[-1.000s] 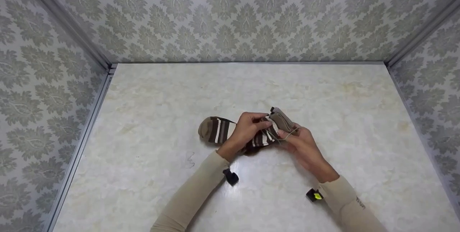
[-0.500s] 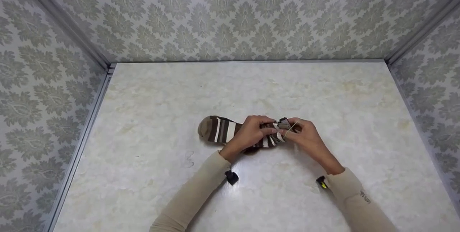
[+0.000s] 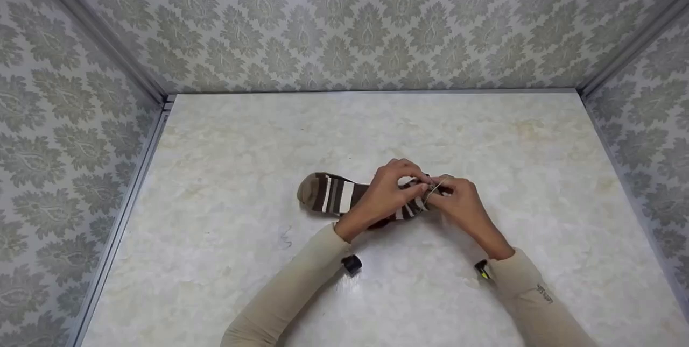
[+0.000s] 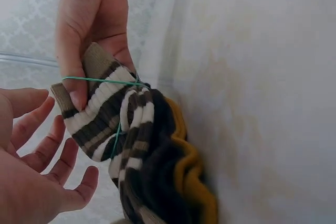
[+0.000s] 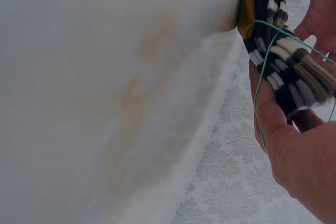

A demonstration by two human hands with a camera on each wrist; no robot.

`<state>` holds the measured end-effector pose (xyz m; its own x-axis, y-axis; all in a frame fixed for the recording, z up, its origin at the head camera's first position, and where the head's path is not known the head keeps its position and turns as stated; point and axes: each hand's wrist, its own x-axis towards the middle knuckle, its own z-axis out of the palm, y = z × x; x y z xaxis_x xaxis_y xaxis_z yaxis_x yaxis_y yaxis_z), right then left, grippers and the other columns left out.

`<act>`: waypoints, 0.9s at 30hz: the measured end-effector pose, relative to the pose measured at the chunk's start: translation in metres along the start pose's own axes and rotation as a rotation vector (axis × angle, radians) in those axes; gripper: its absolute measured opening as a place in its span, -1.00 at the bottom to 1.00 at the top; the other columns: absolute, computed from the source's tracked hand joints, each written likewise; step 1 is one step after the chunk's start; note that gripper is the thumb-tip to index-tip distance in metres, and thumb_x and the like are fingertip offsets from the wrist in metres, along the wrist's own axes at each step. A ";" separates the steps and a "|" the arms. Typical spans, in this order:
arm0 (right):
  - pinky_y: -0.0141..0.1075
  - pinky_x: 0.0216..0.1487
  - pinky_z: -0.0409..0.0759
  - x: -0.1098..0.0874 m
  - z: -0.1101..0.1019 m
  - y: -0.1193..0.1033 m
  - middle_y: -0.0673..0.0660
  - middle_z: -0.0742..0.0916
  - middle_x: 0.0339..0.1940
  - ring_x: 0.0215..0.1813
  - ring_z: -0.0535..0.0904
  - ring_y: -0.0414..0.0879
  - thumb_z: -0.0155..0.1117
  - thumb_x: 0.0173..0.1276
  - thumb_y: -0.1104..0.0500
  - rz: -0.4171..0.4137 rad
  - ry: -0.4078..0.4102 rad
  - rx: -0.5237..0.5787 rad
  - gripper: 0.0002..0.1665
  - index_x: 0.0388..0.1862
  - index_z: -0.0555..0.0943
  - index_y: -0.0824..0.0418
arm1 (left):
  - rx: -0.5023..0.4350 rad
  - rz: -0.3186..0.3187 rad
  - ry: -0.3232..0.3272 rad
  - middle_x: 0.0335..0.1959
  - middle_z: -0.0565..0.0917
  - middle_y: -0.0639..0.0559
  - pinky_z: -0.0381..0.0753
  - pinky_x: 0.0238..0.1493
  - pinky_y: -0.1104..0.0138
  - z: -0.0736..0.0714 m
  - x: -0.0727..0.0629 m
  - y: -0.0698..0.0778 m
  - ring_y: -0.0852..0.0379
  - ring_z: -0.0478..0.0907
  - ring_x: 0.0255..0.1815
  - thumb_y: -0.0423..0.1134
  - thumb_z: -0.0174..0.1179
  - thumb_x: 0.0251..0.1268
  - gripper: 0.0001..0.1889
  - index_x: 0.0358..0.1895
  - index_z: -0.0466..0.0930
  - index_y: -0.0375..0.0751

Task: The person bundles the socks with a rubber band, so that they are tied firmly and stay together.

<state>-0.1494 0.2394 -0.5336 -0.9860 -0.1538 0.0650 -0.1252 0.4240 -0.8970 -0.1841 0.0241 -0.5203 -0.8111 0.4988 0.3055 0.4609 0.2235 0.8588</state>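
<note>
A bundle of socks [image 3: 338, 195], striped brown, black and white with a tan toe, lies across the table's middle. My right hand [image 3: 464, 203] grips its cuff end, thumb over the ribbed cuffs [image 4: 100, 103]. A thin green elastic band [image 5: 289, 31] loops around the socks and stretches over that hand's thumb and fingers. Close beside the cuffs is my left hand [image 3: 383, 192]; in the left wrist view its fingers [image 4: 39, 153] are spread and loosely bent, holding nothing. Dark and mustard-yellow fabric [image 4: 184, 156] shows along one side of the bundle.
The pale marbled table [image 3: 242, 137] is bounded by patterned walls [image 3: 344, 24] at the back and sides. A small dark squiggle [image 3: 285, 236] marks its surface left of the forearms. Black camera mounts [image 3: 351, 265] sit at both wrists.
The left hand has let go of the socks and moved right toward the cuffs. The right hand has shifted its grip there, and the cuffs have folded down out of sight between the hands.
</note>
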 end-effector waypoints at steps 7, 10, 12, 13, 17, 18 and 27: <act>-0.37 0.04 0.67 -0.001 0.002 0.001 0.20 0.84 0.13 0.12 0.75 0.02 0.43 0.60 0.24 -0.005 -0.002 -0.089 -0.69 0.23 0.81 0.30 | 0.001 -0.012 -0.023 -0.09 0.78 0.09 0.67 0.09 0.27 0.004 0.003 0.005 0.21 0.62 -0.03 -0.32 0.45 0.51 -0.91 -0.03 0.87 -0.17; -0.37 -0.03 0.64 -0.001 0.003 0.002 0.22 0.83 0.15 0.07 0.74 0.02 0.38 0.64 0.21 -0.020 -0.013 -0.125 -0.68 0.25 0.78 0.31 | 0.006 -0.001 -0.035 -0.09 0.78 0.05 0.64 0.05 0.33 0.005 0.003 0.006 0.19 0.63 -0.06 -0.34 0.45 0.52 -0.91 -0.03 0.86 -0.19; -0.37 -0.01 0.64 -0.001 0.003 0.001 0.23 0.83 0.15 0.09 0.74 0.03 0.37 0.65 0.21 -0.031 -0.017 -0.132 -0.69 0.25 0.77 0.31 | 0.014 0.005 -0.039 -0.09 0.79 0.02 0.65 0.05 0.30 0.005 0.004 0.007 0.16 0.64 -0.06 -0.35 0.45 0.51 -0.90 -0.03 0.86 -0.20; -0.37 0.00 0.65 -0.001 0.003 0.002 0.23 0.83 0.16 0.10 0.74 0.03 0.36 0.65 0.22 -0.035 -0.018 -0.136 -0.69 0.25 0.77 0.31 | 0.018 0.006 -0.041 -0.09 0.79 0.00 0.66 0.06 0.27 0.005 0.004 0.007 0.15 0.64 -0.06 -0.35 0.45 0.51 -0.90 -0.03 0.86 -0.21; -0.36 0.04 0.65 -0.001 0.004 0.001 0.23 0.83 0.14 0.13 0.75 0.04 0.38 0.62 0.25 -0.054 -0.010 -0.155 -0.71 0.22 0.77 0.32 | 0.024 0.000 -0.052 -0.09 0.79 -0.02 0.69 0.03 0.23 0.005 0.005 0.008 0.13 0.65 -0.06 -0.35 0.45 0.50 -0.89 -0.02 0.86 -0.23; -0.35 0.02 0.65 -0.001 0.004 0.001 0.23 0.84 0.13 0.10 0.75 0.03 0.39 0.60 0.28 -0.060 -0.006 -0.163 -0.72 0.21 0.78 0.33 | 0.024 -0.004 -0.055 -0.09 0.79 -0.03 0.69 0.02 0.24 0.005 0.005 0.008 0.13 0.65 -0.07 -0.35 0.45 0.50 -0.89 -0.02 0.86 -0.23; -0.28 -0.10 0.61 -0.002 0.005 0.001 0.23 0.85 0.02 -0.12 0.70 -0.04 0.41 0.55 0.34 -0.163 0.009 -0.264 -0.78 0.11 0.81 0.34 | 0.073 -0.039 -0.062 -0.13 0.76 -0.06 0.60 0.00 0.39 0.010 0.006 0.010 0.12 0.63 -0.06 -0.34 0.49 0.46 -0.91 -0.08 0.89 -0.27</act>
<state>-0.1471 0.2354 -0.5371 -0.9514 -0.2310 0.2037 -0.3048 0.6116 -0.7301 -0.1804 0.0379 -0.5144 -0.8062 0.5387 0.2448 0.4563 0.3026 0.8368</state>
